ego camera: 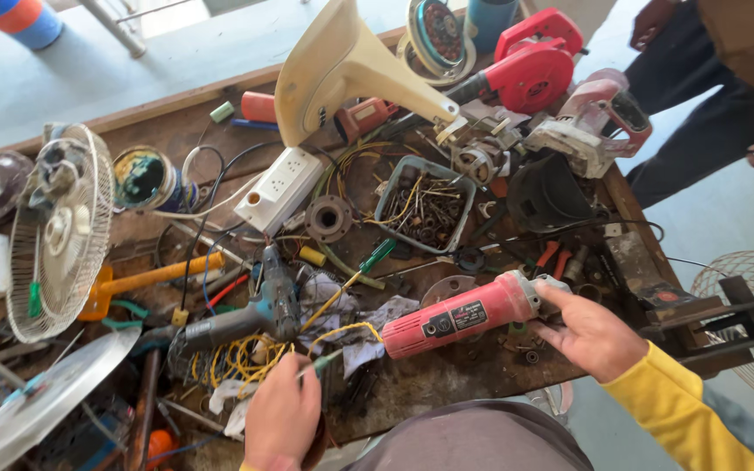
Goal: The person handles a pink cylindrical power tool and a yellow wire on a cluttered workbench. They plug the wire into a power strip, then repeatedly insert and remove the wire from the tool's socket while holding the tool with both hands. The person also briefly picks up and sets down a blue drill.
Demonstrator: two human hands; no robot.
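My right hand (591, 333), in a yellow sleeve, grips the grey head end of a red angle grinder (460, 316) that lies across the cluttered workbench (447, 379). A yellow wire (342, 331) curls from the grinder's rear end. My left hand (283, 417) is closed around a small green-handled screwdriver (325, 360), whose tip points toward the back of the grinder. Crumpled white cloth (377, 318) lies under the wire.
A teal power drill (250, 318), a white power strip (279, 187), a grey tray of screws (425, 205), a cream fan base (342, 65), a red blower (530, 65) and fan guards (58, 231) crowd the bench. Another person (726, 78) stands at the far right.
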